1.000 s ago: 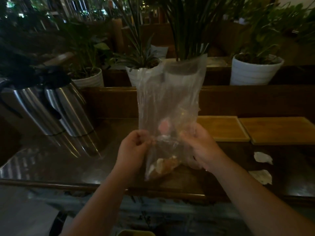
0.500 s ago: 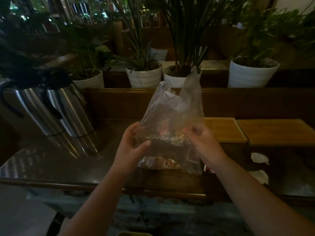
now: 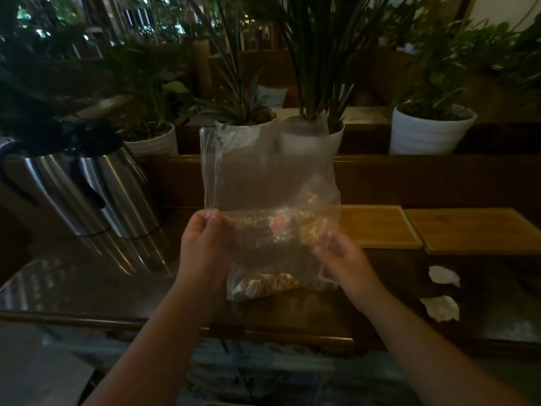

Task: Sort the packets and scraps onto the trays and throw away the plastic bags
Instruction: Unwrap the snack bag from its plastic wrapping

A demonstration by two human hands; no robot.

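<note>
I hold a clear plastic bag (image 3: 265, 177) upright above the dark table (image 3: 87, 282). My left hand (image 3: 205, 244) pinches its left edge. My right hand (image 3: 341, 259) grips its lower right side. Inside the bag lie brownish packets (image 3: 268, 284) at the bottom, and a gold and pink wrapper (image 3: 292, 224) sits higher up. Two wooden trays (image 3: 377, 227) (image 3: 474, 230) lie side by side to the right. Two pale scraps (image 3: 443, 275) (image 3: 440, 307) rest on the table in front of the trays.
Two steel thermos jugs (image 3: 87, 189) stand at the left on the table. A wooden ledge (image 3: 439, 177) runs behind the table, with several white plant pots (image 3: 430, 130) on it. The table's front edge (image 3: 175, 320) is close to me.
The bag was crumpled lower half a second ago; now it is stretched upright again. My left hand has shifted to pinch the bag's left edge higher up.
</note>
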